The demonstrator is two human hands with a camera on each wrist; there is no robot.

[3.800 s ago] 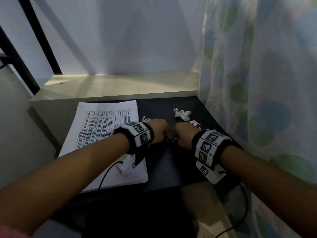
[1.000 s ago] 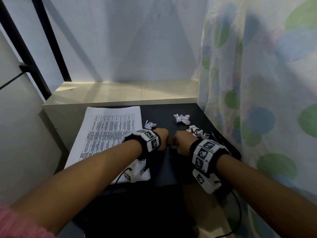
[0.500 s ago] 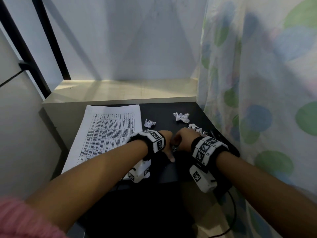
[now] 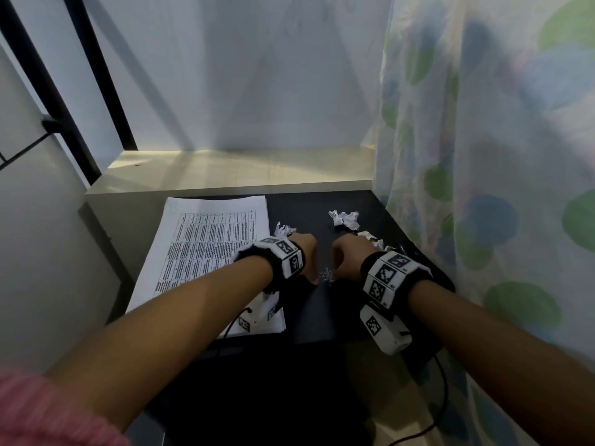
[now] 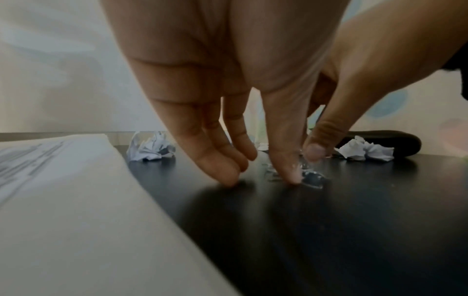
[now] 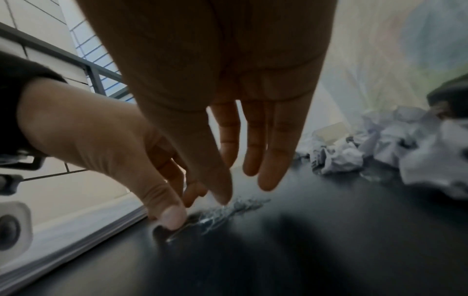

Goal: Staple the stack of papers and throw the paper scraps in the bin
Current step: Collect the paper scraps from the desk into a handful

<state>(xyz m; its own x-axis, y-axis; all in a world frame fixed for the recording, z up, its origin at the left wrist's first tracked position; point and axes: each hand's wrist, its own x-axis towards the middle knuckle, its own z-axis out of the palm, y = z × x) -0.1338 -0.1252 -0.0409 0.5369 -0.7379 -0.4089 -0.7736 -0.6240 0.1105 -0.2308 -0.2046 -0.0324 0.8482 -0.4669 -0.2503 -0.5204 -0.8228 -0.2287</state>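
Observation:
A small heap of loose silver staples (image 4: 326,274) lies on the black table (image 4: 315,317) between my hands. My left hand (image 4: 306,255) stands on straight fingertips (image 5: 229,178), and its thumb (image 6: 174,218) presses on the edge of the staples (image 6: 228,210). My right hand (image 4: 347,255) points straight fingers down, its index tip (image 6: 222,197) touching the heap. The printed paper stack (image 4: 206,252) lies left of the hands. Crumpled paper scraps (image 4: 344,217) (image 4: 283,230) lie beyond the hands. A black stapler (image 5: 395,142) lies at the right.
A pale shelf (image 4: 241,169) runs behind the table, with a wall above it. A dotted curtain (image 4: 483,156) hangs along the right edge. More scraps (image 6: 380,148) lie close to my right hand. No bin shows in any view.
My hands have drawn slightly apart, so the staple heap now shows between them. The left finger that stretched toward me has pulled back.

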